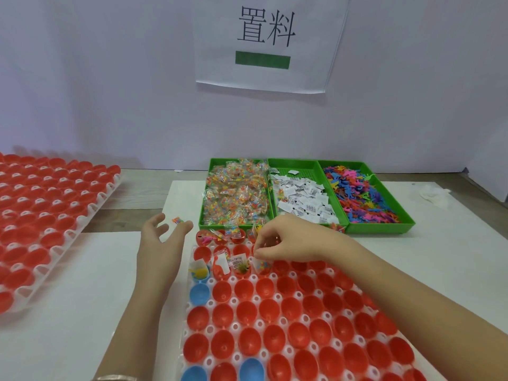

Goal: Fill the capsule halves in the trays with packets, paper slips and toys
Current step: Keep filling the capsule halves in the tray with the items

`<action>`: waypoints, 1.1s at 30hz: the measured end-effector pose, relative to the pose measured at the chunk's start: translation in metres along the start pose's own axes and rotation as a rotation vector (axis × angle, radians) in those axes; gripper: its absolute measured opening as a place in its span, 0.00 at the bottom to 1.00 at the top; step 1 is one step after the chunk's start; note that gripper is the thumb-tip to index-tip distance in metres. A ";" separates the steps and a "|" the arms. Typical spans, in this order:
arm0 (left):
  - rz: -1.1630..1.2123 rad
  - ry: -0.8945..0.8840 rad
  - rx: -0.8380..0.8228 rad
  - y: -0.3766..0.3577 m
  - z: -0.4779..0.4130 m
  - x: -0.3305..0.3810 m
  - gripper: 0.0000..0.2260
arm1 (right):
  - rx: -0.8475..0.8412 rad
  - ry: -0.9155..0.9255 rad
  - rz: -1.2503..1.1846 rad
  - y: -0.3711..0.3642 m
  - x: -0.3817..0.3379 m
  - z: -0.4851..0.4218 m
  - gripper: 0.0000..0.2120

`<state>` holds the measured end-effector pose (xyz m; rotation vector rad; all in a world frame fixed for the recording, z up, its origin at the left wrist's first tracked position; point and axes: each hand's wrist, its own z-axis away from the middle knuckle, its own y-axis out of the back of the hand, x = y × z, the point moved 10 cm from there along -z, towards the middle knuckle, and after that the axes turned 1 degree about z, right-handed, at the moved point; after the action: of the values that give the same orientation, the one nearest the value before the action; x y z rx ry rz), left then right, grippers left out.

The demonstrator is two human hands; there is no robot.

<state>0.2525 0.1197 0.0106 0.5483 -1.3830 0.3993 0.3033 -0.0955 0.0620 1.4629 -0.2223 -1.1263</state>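
Fingers (259, 253) of right hand (286, 243) pinch packet (261, 265) upright over capsule half (268, 269); left hand (162, 243) fingers spread, released.

Bright, even, diffuse light; only soft, faint shadows on white sheet (82, 270). Mild glare on red capsule halves (275, 336). Wide-angle bending at edges; left tray (90, 215) curves. Slight softness overall.

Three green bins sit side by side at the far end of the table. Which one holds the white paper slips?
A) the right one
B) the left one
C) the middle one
C: the paper slips lie in the middle bin, with the packets in the bin to its left and the toys in the bin to its right.
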 end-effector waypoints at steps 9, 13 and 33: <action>-0.025 -0.023 0.038 0.004 0.001 0.005 0.27 | -0.122 -0.080 0.039 -0.005 0.000 -0.009 0.09; -0.166 -0.289 -0.003 0.004 0.021 0.053 0.17 | -0.153 -0.115 0.039 -0.006 0.004 -0.010 0.09; -1.058 -0.798 -0.239 -0.097 0.115 0.086 0.15 | -0.108 -0.065 0.073 -0.003 -0.006 -0.012 0.04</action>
<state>0.2280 -0.0309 0.0942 1.2071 -1.6160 -0.9193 0.3076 -0.0829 0.0606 1.3142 -0.2544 -1.1108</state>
